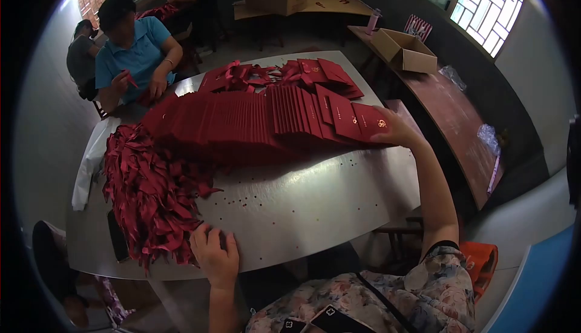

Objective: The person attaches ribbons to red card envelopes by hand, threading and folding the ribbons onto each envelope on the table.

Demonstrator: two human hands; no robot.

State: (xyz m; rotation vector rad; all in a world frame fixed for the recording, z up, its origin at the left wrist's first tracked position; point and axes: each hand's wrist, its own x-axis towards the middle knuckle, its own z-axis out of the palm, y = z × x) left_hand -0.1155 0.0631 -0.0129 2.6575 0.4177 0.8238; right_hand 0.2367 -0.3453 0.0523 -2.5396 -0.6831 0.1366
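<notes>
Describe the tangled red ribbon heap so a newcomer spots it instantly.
Find the shiny grey metal table. On its left, beside the bare left hand, lies the tangled red ribbon heap. Loose, twisted strips distinguish it from the neighbouring row of flat red cards.

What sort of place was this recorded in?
Probably a small handwork workshop: a row of red cards and a heap of red ribbons lie on a metal-topped table, and a person in blue works across it.

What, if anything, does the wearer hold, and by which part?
Right hand touches the end card at its right edge; grip unclear. Left hand by the ribbons: no hold visible.
</notes>
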